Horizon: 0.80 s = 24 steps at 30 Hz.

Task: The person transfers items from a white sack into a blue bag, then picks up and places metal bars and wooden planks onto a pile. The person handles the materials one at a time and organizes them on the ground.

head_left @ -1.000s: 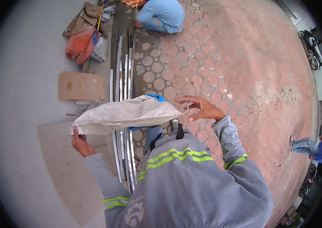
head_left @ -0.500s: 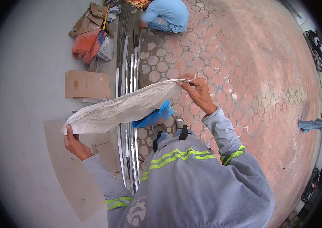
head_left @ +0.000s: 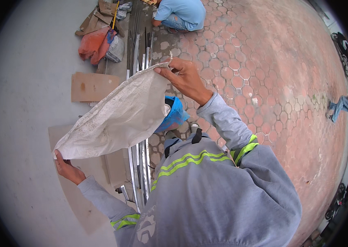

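Observation:
A white woven sack (head_left: 114, 117) is stretched out flat between my two hands, slanting up to the right. My left hand (head_left: 70, 168) pinches its lower left corner with the thumb on top. Higher up, my right hand (head_left: 185, 79) grips the opposite corner between thumb and fingers, and a loose thread sticks up there. Partly behind the sack, a blue plastic bag (head_left: 174, 116) stands on the paving near my feet, with something whitish in its mouth. The sack covers part of the long metal channels (head_left: 143, 173) lying beneath it.
Cardboard sheets (head_left: 93, 87) lie beside the wall (head_left: 21, 103) on my left. Further off are an orange sack (head_left: 95, 45) and a grey-white sack (head_left: 115, 49). A person in a light blue shirt (head_left: 182, 14) crouches ahead. Motorcycles (head_left: 343, 55) stand far right, near another person (head_left: 340, 107).
My right hand has moved up and left with its corner of the sack. My left hand has shifted down and left. The sack now slants more steeply and shows more of its face.

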### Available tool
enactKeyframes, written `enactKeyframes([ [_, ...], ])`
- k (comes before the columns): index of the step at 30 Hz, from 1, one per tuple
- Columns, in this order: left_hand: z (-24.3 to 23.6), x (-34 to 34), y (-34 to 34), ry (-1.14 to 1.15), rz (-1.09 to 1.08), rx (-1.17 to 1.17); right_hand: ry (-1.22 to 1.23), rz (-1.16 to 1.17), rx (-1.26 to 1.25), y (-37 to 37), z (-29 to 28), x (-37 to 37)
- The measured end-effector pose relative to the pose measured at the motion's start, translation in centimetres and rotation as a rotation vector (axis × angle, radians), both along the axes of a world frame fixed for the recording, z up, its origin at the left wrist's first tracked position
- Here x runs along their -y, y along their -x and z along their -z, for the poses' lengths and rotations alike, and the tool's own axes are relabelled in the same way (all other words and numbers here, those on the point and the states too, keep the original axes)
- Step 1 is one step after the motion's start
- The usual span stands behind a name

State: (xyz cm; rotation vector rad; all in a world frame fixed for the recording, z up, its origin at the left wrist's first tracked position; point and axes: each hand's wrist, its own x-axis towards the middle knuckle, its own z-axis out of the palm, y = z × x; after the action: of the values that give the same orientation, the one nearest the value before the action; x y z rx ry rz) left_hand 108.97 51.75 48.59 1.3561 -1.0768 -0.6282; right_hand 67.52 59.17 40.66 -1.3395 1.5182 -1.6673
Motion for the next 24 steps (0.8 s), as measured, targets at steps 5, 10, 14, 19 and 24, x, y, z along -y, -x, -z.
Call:
enactKeyframes([
  [5,1.2,-0.1,-0.8,-0.224,-0.011,0.13,-0.01,-0.052,0.107,0.3,0.6,0.3],
  [10,2.1,-1.6,-1.1,-0.374,0.138,0.146,-0.132,-0.115,0.186,1.3,3.2,-0.2],
  [14,3.3,-2.9,-0.4,-0.311,0.151,0.132,-0.199,-0.071,0.149,1.4,5.1,-1.3],
  [19,5.6,-3.9,-1.8,-0.29,0.119,0.103,-0.308,-0.13,0.059,2.1,6.7,-1.6],
  [24,7.3,-5.1,-2.3,-0.28,0.299,0.138,-0.291,-0.185,0.139,1.6,6.0,-1.8],
])
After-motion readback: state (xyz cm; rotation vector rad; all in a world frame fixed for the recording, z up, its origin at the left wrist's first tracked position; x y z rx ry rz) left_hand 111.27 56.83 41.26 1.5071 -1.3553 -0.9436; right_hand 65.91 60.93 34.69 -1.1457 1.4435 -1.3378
